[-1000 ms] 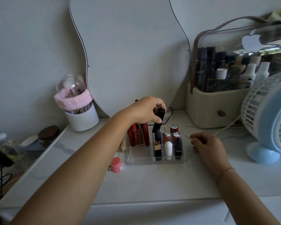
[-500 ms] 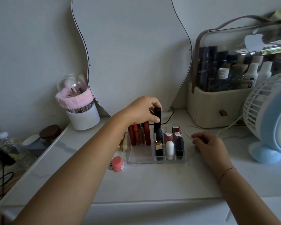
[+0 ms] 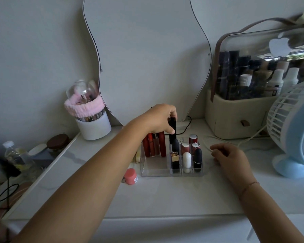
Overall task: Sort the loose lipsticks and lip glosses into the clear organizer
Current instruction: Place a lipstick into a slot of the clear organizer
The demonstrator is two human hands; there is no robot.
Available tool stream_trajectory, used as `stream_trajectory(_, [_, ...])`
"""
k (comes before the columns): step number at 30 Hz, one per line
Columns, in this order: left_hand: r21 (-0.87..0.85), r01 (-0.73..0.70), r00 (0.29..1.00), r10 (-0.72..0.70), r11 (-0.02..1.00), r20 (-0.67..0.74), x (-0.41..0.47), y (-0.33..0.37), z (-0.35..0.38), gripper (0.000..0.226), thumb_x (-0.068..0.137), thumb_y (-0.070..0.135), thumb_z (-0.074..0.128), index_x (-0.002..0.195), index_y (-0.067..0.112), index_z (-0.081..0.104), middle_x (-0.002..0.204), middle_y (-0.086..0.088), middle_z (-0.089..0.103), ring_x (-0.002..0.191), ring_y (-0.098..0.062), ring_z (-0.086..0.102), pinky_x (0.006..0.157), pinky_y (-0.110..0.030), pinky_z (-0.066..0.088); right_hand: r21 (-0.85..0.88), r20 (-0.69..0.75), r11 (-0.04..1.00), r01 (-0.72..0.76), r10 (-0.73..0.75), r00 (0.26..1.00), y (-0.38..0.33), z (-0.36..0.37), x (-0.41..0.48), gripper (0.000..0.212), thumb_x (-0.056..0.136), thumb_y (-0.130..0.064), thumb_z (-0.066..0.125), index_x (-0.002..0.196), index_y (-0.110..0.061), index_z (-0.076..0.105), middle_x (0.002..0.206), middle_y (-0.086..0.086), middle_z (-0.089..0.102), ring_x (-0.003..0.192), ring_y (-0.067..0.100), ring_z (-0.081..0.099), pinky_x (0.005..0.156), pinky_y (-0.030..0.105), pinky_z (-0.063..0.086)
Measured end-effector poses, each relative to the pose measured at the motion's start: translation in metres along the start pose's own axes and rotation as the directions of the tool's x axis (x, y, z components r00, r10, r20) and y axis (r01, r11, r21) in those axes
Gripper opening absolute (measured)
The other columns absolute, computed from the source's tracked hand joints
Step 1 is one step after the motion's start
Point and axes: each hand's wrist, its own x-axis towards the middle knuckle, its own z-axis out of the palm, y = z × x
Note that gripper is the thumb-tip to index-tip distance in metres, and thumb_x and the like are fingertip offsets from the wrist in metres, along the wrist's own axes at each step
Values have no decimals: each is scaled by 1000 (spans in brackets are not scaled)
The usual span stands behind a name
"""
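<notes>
The left hand point(image 3: 161, 118) pinches the top of a black lipstick tube point(image 3: 172, 135) in its fingers point(image 3: 172, 113). The tube stands upright, long axis vertical, with its lower end in a rear cell of the clear organizer point(image 3: 154, 171). The right hand point(image 3: 230, 158) rests loosely curled on the tabletop point(image 3: 165, 195) beside the organizer, holding nothing.

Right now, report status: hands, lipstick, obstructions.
Left hand pinches black tube, upright, at back row of clear organizer. Right hand rests idle on table. Dark lipstick close in front; pink pot loose outside.
</notes>
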Motion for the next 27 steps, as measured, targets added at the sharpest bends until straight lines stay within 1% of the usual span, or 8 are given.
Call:
stream_trajectory(3, [15, -12, 1000, 12, 1000, 10, 0, 1, -2, 34, 72, 14, 79, 96, 23, 58, 124, -4, 58, 117, -21, 54, 91, -40, 48, 5, -1, 1000, -2, 2, 1000, -1, 0, 0, 14, 88, -12, 55, 91, -22, 65, 81, -3, 65, 73, 10, 60, 60, 16, 40])
stream_trajectory(10, [-90, -19, 1000, 21, 996, 15, -3, -5, 0, 32, 76, 14, 76, 101, 23, 59, 123, -5, 60, 107, -21, 58, 92, -41, 49, 16, -2, 1000, -4, 4, 1000, -2, -1, 0, 14, 88, -11, 56, 92, -21, 66, 81, -1, 66, 72, 11, 60, 61, 16, 41])
stream_trajectory(12, [-99, -31, 999, 35, 995, 33, -2, -7, 2, 29, 79, 15, 73, 103, 23, 58, 121, -3, 60, 108, -19, 57, 91, -38, 49, 12, 1, 1000, -4, 3, 1000, -1, 0, 0, 14, 88, -11, 56, 92, -21, 66, 82, -1, 66, 72, 11, 61, 61, 17, 42])
stream_trajectory(13, [-98, -43, 998, 48, 994, 43, -2, -8, 3, 28, 81, 15, 71, 105, 23, 58, 117, -2, 60, 105, -17, 56, 87, -33, 49, 10, 3, 1000, -5, 5, 1000, -1, 0, 0, 14, 88, -11, 56, 93, -21, 65, 82, -1, 66, 72, 11, 61, 60, 17, 41])
stream_trajectory(15, [-72, -75, 995, 79, 995, 57, -3, -10, 5, 25, 85, 17, 66, 108, 23, 57, 104, 4, 58, 89, -10, 54, 71, -23, 43, 2, 3, 1000, -9, 9, 1000, -1, 0, 0, 14, 88, -12, 56, 93, -21, 66, 82, -1, 66, 72, 11, 60, 60, 16, 41])
stream_trajectory(18, [-44, -104, 993, 106, 994, 54, -6, -13, 8, 23, 90, 20, 60, 111, 24, 54, 86, 15, 46, 71, -3, 44, 59, -19, 31, -12, 4, 1000, -9, 9, 1000, -1, 0, 1, 15, 88, -12, 56, 93, -21, 66, 83, 0, 67, 72, 11, 61, 59, 16, 41])
stream_trajectory(24, [-6, -117, 992, 117, 993, 48, -7, -14, 10, 23, 92, 21, 56, 114, 24, 51, 83, 17, 42, 69, -2, 42, 58, -18, 29, -1, 13, 1000, -15, 15, 1000, -1, 1, 1, 15, 88, -11, 56, 95, -18, 67, 86, 2, 68, 75, 16, 62, 63, 21, 43])
stream_trajectory(27, [-43, -113, 993, 114, 993, 24, -7, -14, 3, 23, 92, 21, 56, 114, 23, 51, 90, 14, 47, 77, -2, 47, 61, -19, 34, 15, 14, 1000, -21, 20, 1000, -1, 1, 1, 15, 87, -10, 56, 96, -17, 67, 87, 5, 68, 78, 20, 63, 71, 25, 44])
